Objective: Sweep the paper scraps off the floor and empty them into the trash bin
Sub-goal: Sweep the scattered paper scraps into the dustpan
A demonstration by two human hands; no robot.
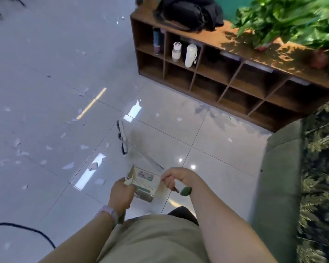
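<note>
Lower centre: left hand (120, 194) grasps dustpan (146, 184); right hand (176, 177) grasps broom (123, 137) handle; paper scraps (68, 165) strew floor (46, 73) at left.

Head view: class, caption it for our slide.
Right hand holds long-handled broom, left hand grips cream dustpan.

At my one o'clock a wooden cubby shelf (213, 76), black bag (188, 13) on top, two white bottles (185, 53) inside, leafy plants (285, 18) at two, green sofa arm (279, 177) at three, black cable (27, 232) at eight
</note>
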